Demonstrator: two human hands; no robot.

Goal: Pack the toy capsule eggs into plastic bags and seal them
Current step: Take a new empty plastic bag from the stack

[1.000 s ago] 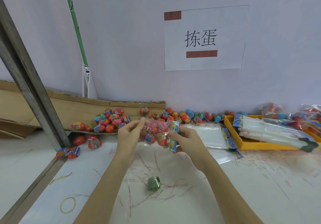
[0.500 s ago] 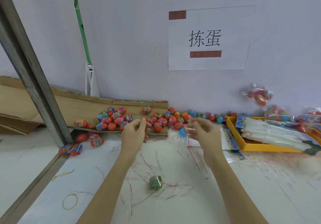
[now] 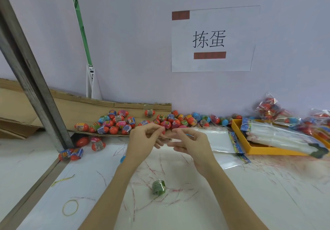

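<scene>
Both hands hover close together above the white table, just in front of the egg pile. My left hand [image 3: 144, 138] has thumb and forefinger tips together; nothing between them can be made out. My right hand [image 3: 190, 143] has relaxed, spread fingers and holds nothing. Several loose capsule eggs [image 3: 123, 121] lie on a cardboard sheet [image 3: 80, 108], with more along the wall [image 3: 189, 118]. An empty plastic bag [image 3: 219, 140] lies flat right of my right hand. Packed bags of eggs [image 3: 267, 107] are heaped at the far right. A green egg [image 3: 158, 187] lies alone between my forearms.
A yellow tray [image 3: 236, 128] at the right holds a stack of empty bags [image 3: 278, 135]. A slanted metal post [image 3: 35, 87] crosses the left side, with eggs [image 3: 71, 154] at its foot. A yellow rubber band [image 3: 70, 207] and thin red strips lie on the table.
A second ago both hands held a filled bag of eggs. It then flew off to the right and now lies on the heap of packed bags. The hands have come closer together.
</scene>
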